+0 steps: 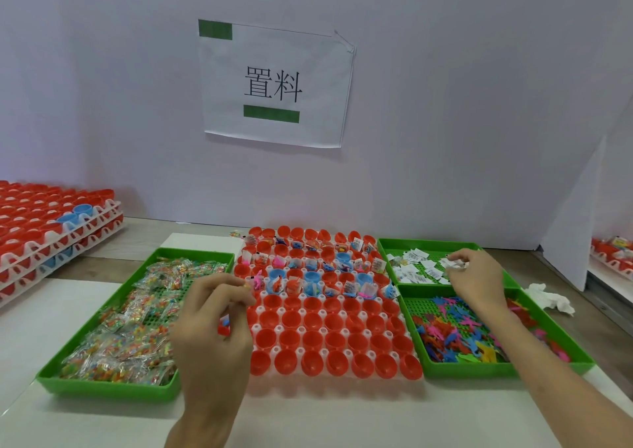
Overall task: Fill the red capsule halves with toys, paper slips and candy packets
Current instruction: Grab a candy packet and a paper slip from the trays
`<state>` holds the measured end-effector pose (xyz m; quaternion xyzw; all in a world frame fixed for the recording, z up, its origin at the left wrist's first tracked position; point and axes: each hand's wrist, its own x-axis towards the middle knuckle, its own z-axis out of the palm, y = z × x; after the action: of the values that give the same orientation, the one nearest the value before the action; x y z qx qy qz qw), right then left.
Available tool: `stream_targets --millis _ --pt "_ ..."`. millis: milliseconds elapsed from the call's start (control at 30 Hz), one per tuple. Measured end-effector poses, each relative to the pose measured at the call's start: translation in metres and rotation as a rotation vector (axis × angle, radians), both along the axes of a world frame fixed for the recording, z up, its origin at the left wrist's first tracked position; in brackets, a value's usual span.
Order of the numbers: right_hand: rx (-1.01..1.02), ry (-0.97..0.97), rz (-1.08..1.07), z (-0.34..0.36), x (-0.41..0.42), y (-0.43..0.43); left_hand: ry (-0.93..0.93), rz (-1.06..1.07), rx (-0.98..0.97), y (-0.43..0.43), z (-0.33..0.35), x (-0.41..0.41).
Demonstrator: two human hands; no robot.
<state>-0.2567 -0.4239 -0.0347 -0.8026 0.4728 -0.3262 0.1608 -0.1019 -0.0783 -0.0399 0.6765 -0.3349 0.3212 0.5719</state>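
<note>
Left hand (212, 314) and right hand (474, 276) raised, fingers (459, 260) pinching

Red halves, green trays, bright fillings

Red halves (332, 341) stand in a white rack (278, 328), with a few blue halves (275, 273) among them. The trays (102, 387) are bright green. Packets (137, 338) are clear with multicoloured specks, slips (416, 269) white with black print, toys (455, 338) pink, blue, yellow and orange.

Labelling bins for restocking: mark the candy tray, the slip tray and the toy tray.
candy tray (102, 390): head view, on its near front wall.
slip tray (428, 243): head view, on its far rim.
toy tray (462, 369): head view, on its near front wall.
</note>
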Motion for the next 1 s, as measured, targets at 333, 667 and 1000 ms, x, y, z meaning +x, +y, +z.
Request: stream_targets --millis 333,667,1000 --pt "0.277 0.399 0.293 0.0 0.04 -0.003 0.01 0.004 0.04 -0.001 0.0 -0.002" --pt "0.109 0.308 0.187 0.003 0.055 -0.006 0.019 -0.013 0.06 -0.001 -0.001 -0.003" --pt "-0.014 0.173 -0.01 0.013 0.036 -0.004 0.032 -0.009 0.072 -0.001 -0.001 -0.006"
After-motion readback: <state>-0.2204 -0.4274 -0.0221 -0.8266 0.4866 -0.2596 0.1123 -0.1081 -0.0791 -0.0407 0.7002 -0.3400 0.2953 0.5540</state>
